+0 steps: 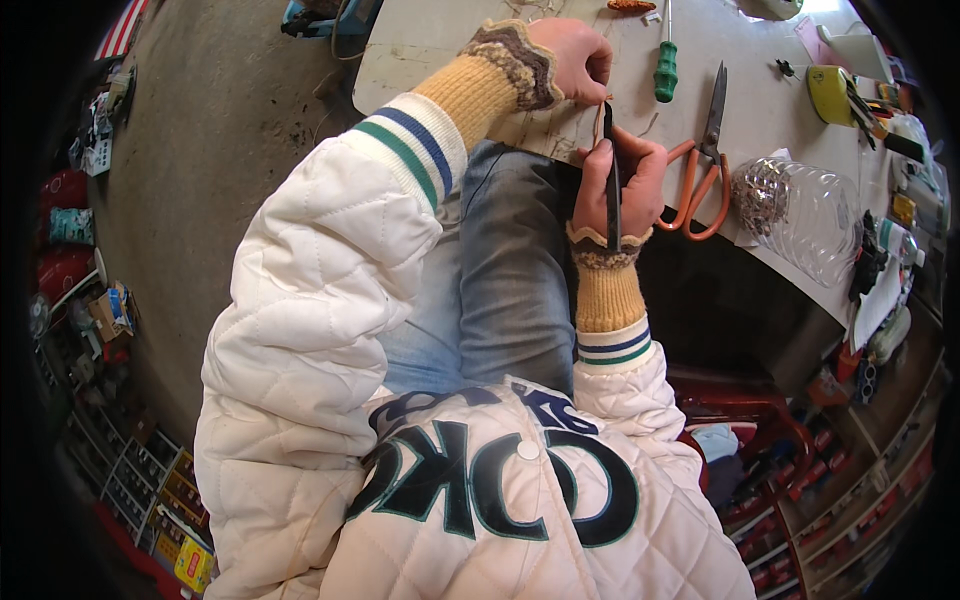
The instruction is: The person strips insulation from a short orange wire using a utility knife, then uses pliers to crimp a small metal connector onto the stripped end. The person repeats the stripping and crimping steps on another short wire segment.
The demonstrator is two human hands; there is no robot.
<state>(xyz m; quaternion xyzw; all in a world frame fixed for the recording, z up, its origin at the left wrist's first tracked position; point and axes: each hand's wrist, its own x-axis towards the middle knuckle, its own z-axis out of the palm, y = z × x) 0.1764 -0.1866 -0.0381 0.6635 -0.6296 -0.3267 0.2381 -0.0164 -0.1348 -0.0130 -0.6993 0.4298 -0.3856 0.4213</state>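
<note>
My left hand (572,58) rests at the near edge of a white workbench (440,45), its fingers pinched on a thin tan strip (599,120) that loops down from it. My right hand (622,185) is just below, closed around a slim dark tool (611,190) whose tip points up to the strip. Both hands are over my lap, in blue jeans (500,260). I wear a white quilted jacket with yellow knitted cuffs.
On the bench lie orange-handled scissors (705,165), a green-handled screwdriver (666,68), a clear plastic bottle holding small metal parts (795,205), a yellow tape roll (830,92) and assorted clutter at the right edge. A red stool (745,405) stands at my right. Shelves of goods line the floor's left side.
</note>
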